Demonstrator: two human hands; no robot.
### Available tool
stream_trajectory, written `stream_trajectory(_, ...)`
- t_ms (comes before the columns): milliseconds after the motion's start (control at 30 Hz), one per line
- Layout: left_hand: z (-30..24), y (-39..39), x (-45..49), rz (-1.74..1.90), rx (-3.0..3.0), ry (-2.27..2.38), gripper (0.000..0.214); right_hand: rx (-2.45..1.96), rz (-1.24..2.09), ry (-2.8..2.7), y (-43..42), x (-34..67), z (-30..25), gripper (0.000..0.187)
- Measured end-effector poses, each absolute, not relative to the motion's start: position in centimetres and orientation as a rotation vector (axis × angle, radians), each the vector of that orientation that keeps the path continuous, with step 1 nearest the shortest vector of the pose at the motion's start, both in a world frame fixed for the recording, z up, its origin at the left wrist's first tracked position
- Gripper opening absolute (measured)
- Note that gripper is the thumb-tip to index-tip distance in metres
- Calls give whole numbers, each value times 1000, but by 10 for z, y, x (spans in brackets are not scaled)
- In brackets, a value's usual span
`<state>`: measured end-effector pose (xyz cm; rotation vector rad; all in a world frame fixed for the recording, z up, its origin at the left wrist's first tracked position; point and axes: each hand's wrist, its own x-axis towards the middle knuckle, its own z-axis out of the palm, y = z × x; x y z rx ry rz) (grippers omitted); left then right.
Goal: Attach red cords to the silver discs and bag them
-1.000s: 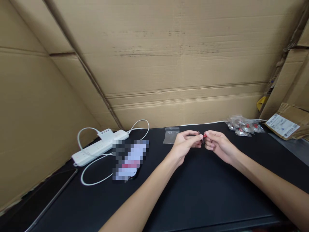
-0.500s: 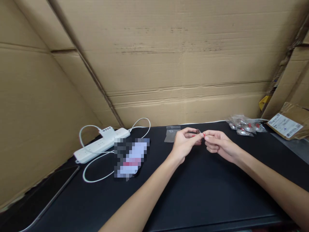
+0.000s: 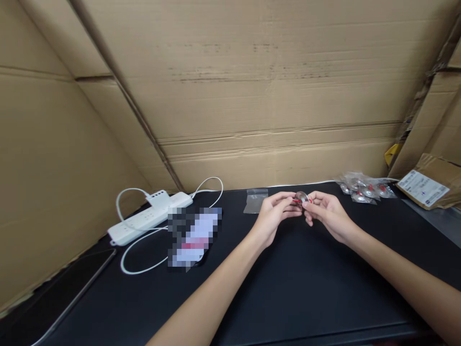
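A small shiny metal disc with red cord, which looks like a finger cymbal (image 3: 301, 196), is held up between my two hands above the dark table. My left hand (image 3: 275, 211) is closed on its left side, with a red strand showing at the fingertips. From the right, my right hand (image 3: 326, 211) pinches the cymbal's edge between thumb and fingers. Part of the cymbal and its cord is hidden by the fingers. Just beyond my left hand, a clear plastic bag (image 3: 256, 200) lies flat on the table.
Several bagged metal discs with red cords (image 3: 365, 187) lie at the back right, near a labelled cardboard package (image 3: 428, 185). To the left are a white power strip (image 3: 149, 218), a white cable (image 3: 135, 273) and a pixelated item (image 3: 196, 238). Cardboard walls (image 3: 252, 96) surround the table.
The cymbal has turned, so more of its round face shows between my hands. My right hand has shifted its grip, its lower fingers now more spread.
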<state>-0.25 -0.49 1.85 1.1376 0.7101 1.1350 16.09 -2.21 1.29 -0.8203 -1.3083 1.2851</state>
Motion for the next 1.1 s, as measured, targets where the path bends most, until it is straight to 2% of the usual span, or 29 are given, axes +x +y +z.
stream_trajectory(200,22,-3,-9,1068,1086,580,23,-668,1498,-1167,-19,168,16,21)
stream_trajectory(467,22,-6,-6,1110,1208,576,32,-613,1582,-1087,-17,169,13,15)
stream_trajectory(700,22,-7,0,1235,1363,605,14,-607,1597,-1062,-17,166,13,15)
stream_trajectory(1100,15,-8,-2,1162,1777,724,8,-674,1517,-1205,-20,162,7,24)
